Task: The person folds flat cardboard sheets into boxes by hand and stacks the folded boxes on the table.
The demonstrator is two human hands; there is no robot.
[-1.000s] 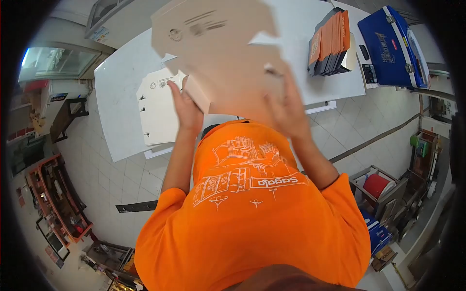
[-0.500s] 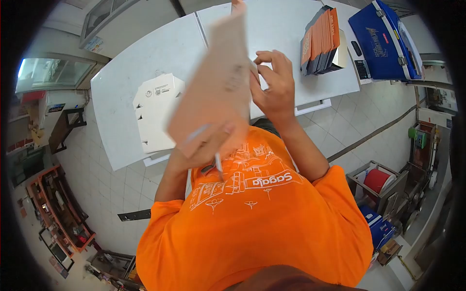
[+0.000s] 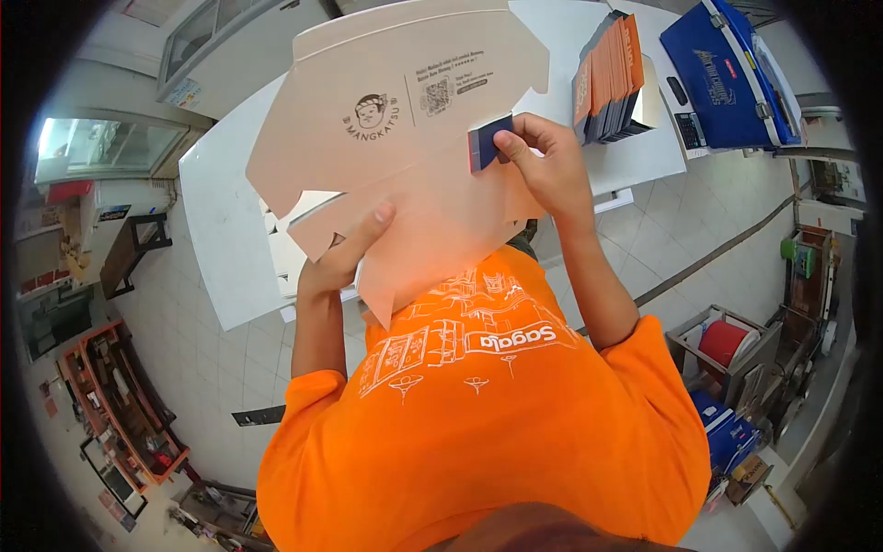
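An unfolded cardboard food box (image 3: 414, 175) spreads out in front of me, tilted above the table, its pale inner side facing up. A round "Mangkatsu" face logo and a QR code are printed on it. My left hand (image 3: 345, 253) grips its near left edge, thumb on top and fingers hidden beneath. My right hand (image 3: 554, 170) pinches a small folded-over flap (image 3: 493, 143) at the right side, showing its dark blue outer face. Under the box, partly covered, lie white flat box sheets (image 3: 283, 248) on the table.
The white table (image 3: 216, 193) runs beneath and beyond the box. At the back right stands a row of folded orange and dark boxes (image 3: 612, 78). Beside it are a blue cooler box (image 3: 727, 83) and a calculator (image 3: 688, 132). Tiled floor (image 3: 681, 225) lies nearer me.
The cardboard box was upright and blurred; now it lies opened out wide, printed side up. My left hand has shifted left, and my right hand now folds a flap over.
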